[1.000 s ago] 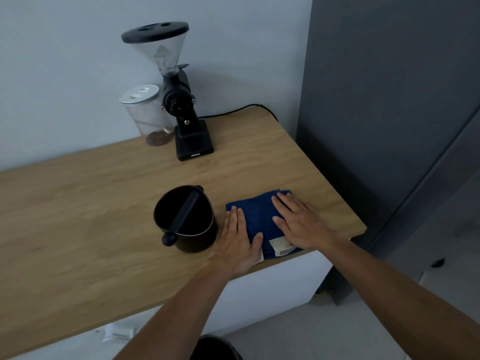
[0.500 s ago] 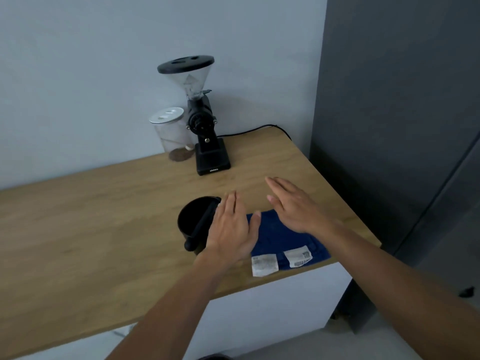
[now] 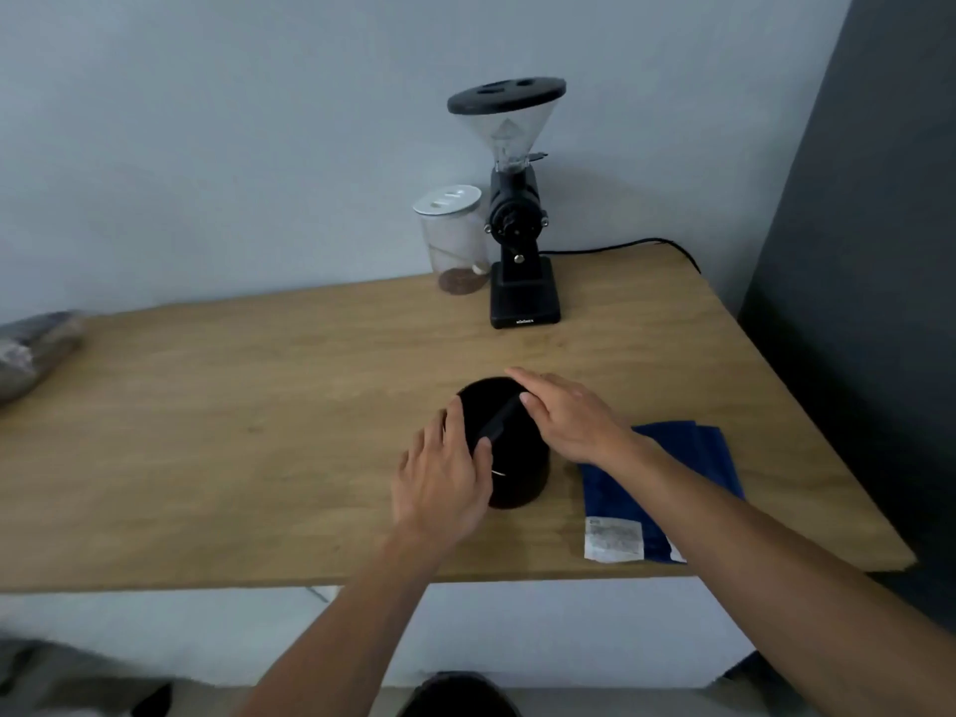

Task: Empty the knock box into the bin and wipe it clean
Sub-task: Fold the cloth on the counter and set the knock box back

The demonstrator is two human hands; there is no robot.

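The black knock box (image 3: pixel 522 473) stands upright on the wooden table (image 3: pixel 248 437), its bar running across the open top. My left hand (image 3: pixel 445 483) wraps its left wall, fingers along the side and thumb on the bar. My right hand (image 3: pixel 566 419) lies flat over the right rim with its fingers stretched out, not closed around anything. A folded blue cloth (image 3: pixel 677 458) with white labels lies just right of the box, partly under my right forearm. A dark round bin (image 3: pixel 458 696) shows on the floor below the table's front edge.
A black coffee grinder (image 3: pixel 522 251) with a clear hopper and a lidded jar (image 3: pixel 455 240) stand at the back by the wall, with a cable running right. A grey bag (image 3: pixel 31 349) lies at the far left. A dark panel (image 3: pixel 853 251) borders the table's right side.
Both hands left the blue cloth and moved left onto the knock box. My left hand closed on its side and my right came over its rim. The view shifted left and back.
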